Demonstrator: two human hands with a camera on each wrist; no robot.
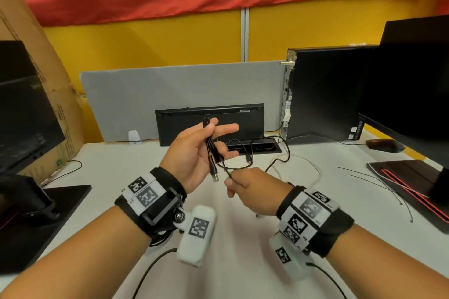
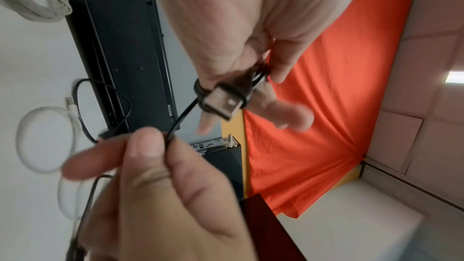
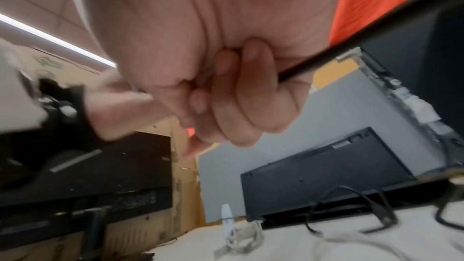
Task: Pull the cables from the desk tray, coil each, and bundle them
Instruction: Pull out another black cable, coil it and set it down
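Above the white desk [image 1: 218, 238], the left hand [image 1: 194, 153] holds loops of the black cable [image 1: 211, 150], thumb pressing them; the right hand [image 1: 247, 184] pinches its trailing strand. Only the left wrist view shows the USB plug [image 2: 222, 102] jutting from the loops, and a white cable [image 2: 45, 140] lying below.

Thin black USB cable [image 1: 211, 147], partly looped, hanging upright above the desk; white cable [image 1: 297, 167] sprawled loose by the desk tray [image 1: 255, 145].
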